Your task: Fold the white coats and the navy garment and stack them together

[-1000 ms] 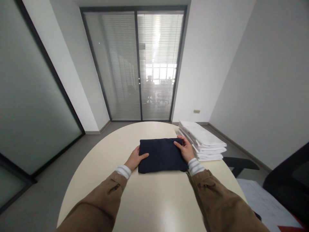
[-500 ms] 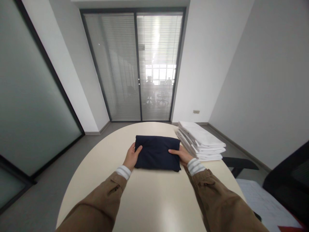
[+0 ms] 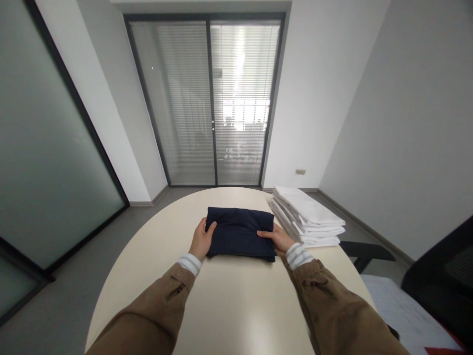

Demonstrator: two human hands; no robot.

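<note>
Between my hands is a folded dark navy cloth garment point(image 3: 236, 234), a flat rectangle at the middle of the table; its exact kind does not show. My left hand point(image 3: 201, 240) grips its left edge, the thumb on top and the fingers tucked behind or underneath. On the opposite edge my right hand point(image 3: 279, 237) pinches the cloth, thumb lying across the top and the other fingers mostly hidden below. A slight crease runs over the upper face of the fabric. Whether its underside touches the table, I cannot tell.
A round cream table point(image 3: 225, 305) fills the front. Beyond my right hand stands a stack of folded white cloths point(image 3: 310, 214) at the table's right edge. A black chair point(image 3: 443, 276) with papers point(image 3: 402, 308) on it is at the right. Glass doors point(image 3: 210, 103) with blinds stand behind.
Both hands keep their hold on the navy garment. Its near edge has risen slightly, and the top face now looks more creased. The hands have barely moved.
</note>
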